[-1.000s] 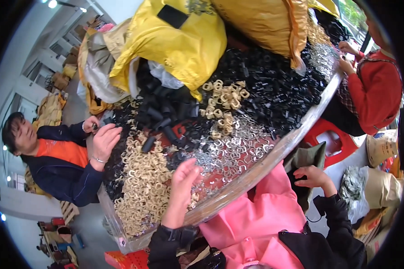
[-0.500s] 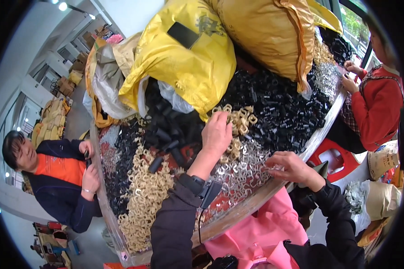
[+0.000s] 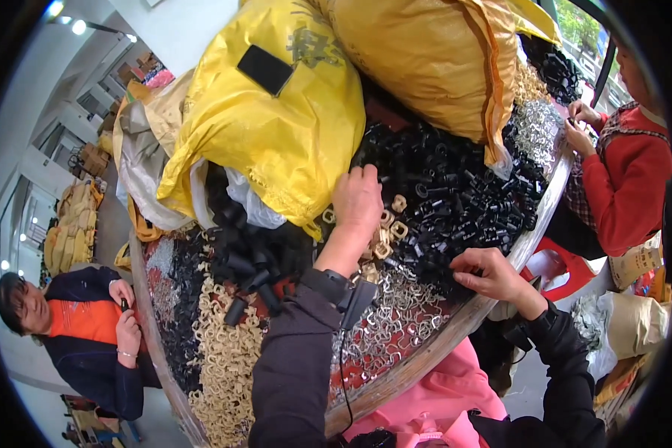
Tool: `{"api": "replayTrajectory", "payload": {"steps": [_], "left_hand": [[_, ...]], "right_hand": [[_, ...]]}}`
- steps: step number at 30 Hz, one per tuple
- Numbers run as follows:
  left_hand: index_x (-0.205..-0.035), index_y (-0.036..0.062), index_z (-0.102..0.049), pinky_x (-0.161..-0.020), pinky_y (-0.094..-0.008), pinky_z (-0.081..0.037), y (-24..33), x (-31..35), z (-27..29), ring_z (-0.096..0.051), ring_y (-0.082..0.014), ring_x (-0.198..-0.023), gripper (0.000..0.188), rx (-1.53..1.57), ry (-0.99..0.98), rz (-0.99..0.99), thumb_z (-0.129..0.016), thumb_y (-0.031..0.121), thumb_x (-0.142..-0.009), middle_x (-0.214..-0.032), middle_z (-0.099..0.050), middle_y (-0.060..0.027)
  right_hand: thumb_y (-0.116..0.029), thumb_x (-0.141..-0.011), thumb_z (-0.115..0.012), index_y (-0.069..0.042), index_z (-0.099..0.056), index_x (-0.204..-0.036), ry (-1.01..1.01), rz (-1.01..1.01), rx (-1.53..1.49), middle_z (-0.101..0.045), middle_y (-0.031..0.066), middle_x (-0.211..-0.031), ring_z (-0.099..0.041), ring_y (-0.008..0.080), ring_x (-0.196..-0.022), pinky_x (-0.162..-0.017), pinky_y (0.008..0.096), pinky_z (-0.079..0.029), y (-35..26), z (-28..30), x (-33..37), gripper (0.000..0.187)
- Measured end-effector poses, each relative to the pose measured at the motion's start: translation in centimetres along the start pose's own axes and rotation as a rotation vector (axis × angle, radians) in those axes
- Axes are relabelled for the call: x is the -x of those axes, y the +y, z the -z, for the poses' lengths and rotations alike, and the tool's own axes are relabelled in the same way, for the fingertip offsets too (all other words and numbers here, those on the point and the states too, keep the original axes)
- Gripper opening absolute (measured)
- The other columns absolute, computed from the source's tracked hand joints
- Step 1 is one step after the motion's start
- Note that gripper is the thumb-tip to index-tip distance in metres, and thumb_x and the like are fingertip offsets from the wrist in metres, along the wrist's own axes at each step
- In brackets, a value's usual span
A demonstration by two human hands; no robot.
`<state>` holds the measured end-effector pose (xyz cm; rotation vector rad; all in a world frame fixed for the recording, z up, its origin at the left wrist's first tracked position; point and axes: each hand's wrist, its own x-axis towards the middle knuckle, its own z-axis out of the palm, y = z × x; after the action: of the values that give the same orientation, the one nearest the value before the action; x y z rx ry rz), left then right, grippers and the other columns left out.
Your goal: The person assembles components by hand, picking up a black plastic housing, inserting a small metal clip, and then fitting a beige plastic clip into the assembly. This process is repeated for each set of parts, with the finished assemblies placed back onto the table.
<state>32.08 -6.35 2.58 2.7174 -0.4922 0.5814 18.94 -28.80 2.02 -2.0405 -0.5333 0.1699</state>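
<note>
My left hand (image 3: 357,203) reaches over the heap beside the yellow sack (image 3: 276,127). Its fingers curl down at the edge of the black plastic parts (image 3: 455,179), and their tips are hidden. Just right of it lie several tan square rings (image 3: 384,237). My right hand (image 3: 491,278) hovers near the table's wooden rim, thumb and fingertips drawn together. Whatever sits between them is too small and dark to make out. Below and between my hands spread silver metal clips (image 3: 396,310).
Tan rings (image 3: 228,351) and black tubes (image 3: 250,272) cover the left side. A black phone (image 3: 265,70) lies on the yellow sack, beside an orange sack (image 3: 425,60). One person (image 3: 82,328) works at the left, another in red (image 3: 627,179) at the right. A wooden rim (image 3: 418,355) edges the table.
My view has shifted a little. The left hand has come off the tan rings toward the black parts. A silver clip seen at my right fingertips before no longer shows there.
</note>
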Motion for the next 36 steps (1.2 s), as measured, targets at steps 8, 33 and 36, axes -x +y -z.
{"api": "replayTrajectory", "payload": {"steps": [8, 33, 36], "left_hand": [[-0.097, 0.0018, -0.051, -0.056, -0.0252, -0.047, -2.7, 12.1, 9.0, -0.057, -0.0148, -0.071, 0.017, 1.457, -0.186, 0.827, -0.052, 0.007, -0.081, -0.084, -0.057, -0.0064], [-0.093, 0.0045, -0.051, -0.052, -0.0199, -0.043, 0.0, 34.2, 13.5, -0.054, -0.011, -0.062, 0.014, 1.832, 0.059, 1.079, -0.056, 0.006, -0.079, -0.078, -0.056, -0.0042], [-0.091, 0.0026, -0.051, -0.052, -0.0209, -0.042, 0.3, 33.7, 13.4, -0.052, -0.0107, -0.061, 0.015, 1.624, -0.07, 1.017, -0.058, 0.005, -0.077, -0.077, -0.055, -0.0044]], "right_hand": [[-0.006, -0.073, -0.059, -0.001, -0.056, -0.085, -0.12, 0.234, 0.036, -0.053, 0.0111, -0.07, -0.056, 0.0249, -0.062, -0.055, 0.0311, -0.045, -3.2, -5.1, 0.6, 0.014], [-0.016, -0.067, -0.057, -0.005, -0.048, -0.071, -0.291, 0.615, 0.725, -0.048, 0.0086, -0.071, -0.056, 0.0234, -0.064, -0.057, 0.0326, -0.046, -7.7, -20.6, -0.4, 0.015], [-0.015, -0.069, -0.058, -0.003, -0.051, -0.073, -0.308, 0.468, 0.539, -0.051, 0.0097, -0.07, -0.055, 0.0233, -0.061, -0.056, 0.0303, -0.045, -7.8, -20.5, -0.1, 0.015]]}}
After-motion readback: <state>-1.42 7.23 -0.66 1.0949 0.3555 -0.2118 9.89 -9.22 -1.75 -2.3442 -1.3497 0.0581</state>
